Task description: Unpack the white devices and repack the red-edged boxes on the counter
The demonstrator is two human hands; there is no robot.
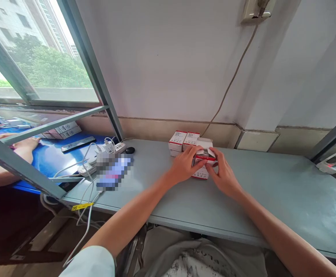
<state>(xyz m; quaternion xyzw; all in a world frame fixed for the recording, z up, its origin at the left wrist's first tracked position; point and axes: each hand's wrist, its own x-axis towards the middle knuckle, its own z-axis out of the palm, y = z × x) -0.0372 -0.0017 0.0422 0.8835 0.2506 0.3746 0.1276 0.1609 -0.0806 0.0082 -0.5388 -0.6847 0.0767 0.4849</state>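
A small white-and-red cardboard box [200, 173] stands on the grey table with its top flaps raised. My left hand [185, 163] grips it from the left, thumb across the front near the top edge. On the other side my right hand [222, 171] closes round the right edge, its fingertips at a raised flap. What lies inside the box is hidden. Right behind it, more white-and-red boxes [178, 139] are stacked near the wall, and part of that stack is covered by my hands.
To the left lie a blurred phone [114, 173], a round black object [130, 150] and a white power strip [119, 147] with cables. A metal frame [26, 165] separates a blue table [49, 154], where another person's arm [24, 154] rests. A small white device [333, 162] sits far right.
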